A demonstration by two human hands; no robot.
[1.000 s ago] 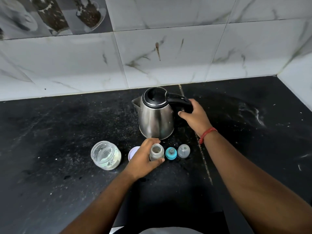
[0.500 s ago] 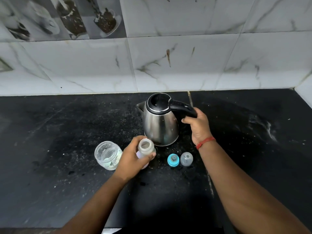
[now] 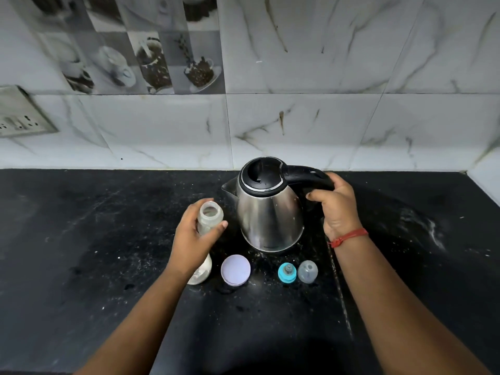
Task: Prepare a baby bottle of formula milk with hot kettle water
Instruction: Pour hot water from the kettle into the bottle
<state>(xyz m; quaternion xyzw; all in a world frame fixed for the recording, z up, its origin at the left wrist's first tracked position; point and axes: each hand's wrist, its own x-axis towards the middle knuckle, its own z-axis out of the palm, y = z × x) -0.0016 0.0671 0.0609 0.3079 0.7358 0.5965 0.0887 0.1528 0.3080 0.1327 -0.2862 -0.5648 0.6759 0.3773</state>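
The left hand [image 3: 193, 239] is wrapped around a small clear baby bottle [image 3: 209, 217], fingers behind it and thumb across the front, holding it upright with its open mouth facing up, just to the left of the kettle's spout. Whether the bottle is lifted clear of the dark table [image 3: 81, 253] or standing on it cannot be told, since the hand covers its lower part. The right hand [image 3: 338, 209] is closed around the black handle [image 3: 308, 177] of the stainless steel kettle [image 3: 270, 212], which stands upright near the back of the table with its black lid [image 3: 261, 173] shut and its spout pointing left toward the bottle. A red thread band [image 3: 347, 237] circles the right wrist. Below the left hand and partly hidden by its wrist sits a clear jar [image 3: 201, 272] with white powder in it; just to its right lies a pale lilac round lid [image 3: 235, 269] flat on the table. Further right, in front of the kettle, a teal ring with the teat [image 3: 287, 272] stands beside a clear domed cap [image 3: 307, 271], the two nearly touching. The table is black stone speckled with white dust, with a pale smear at its right side. Behind it rises a wall of white marbled tiles [image 3: 324, 117], some printed with coffee cups, and a socket plate [image 3: 21, 117] sits at the left edge.
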